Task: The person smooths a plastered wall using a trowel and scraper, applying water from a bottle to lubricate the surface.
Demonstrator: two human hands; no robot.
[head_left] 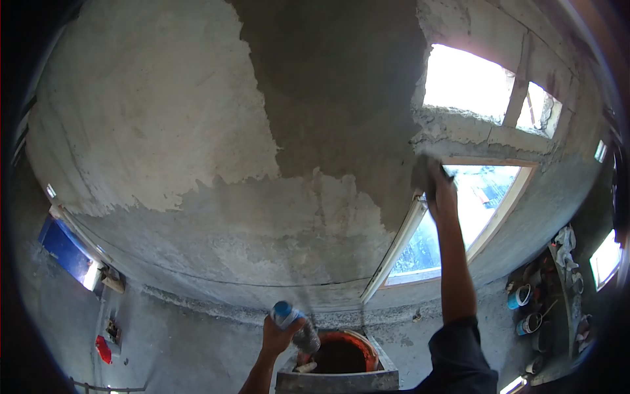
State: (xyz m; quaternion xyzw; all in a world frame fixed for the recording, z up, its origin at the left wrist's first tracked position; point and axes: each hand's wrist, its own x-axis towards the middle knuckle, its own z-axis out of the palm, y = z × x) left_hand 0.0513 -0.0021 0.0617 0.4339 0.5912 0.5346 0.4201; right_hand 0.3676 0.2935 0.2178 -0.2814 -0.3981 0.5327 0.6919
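My left hand is closed around a clear plastic bottle with a blue cap, held at a tilt beside an orange-rimmed tub. The tub holds something dark. Up on the right, my right hand grips a dark, flat hand tool, perhaps a plastering float, smeared by motion. It overlaps the wall at the upper corner of the window opening. Dark, wet-looking plaster covers a broad band of the wall, with paler wall on its left and below.
The tub stands on a box-like support in front of me. Smaller openings sit above the window. On the floor at right are buckets near a cluttered plank. A red object lies at lower left, below a blue panel.
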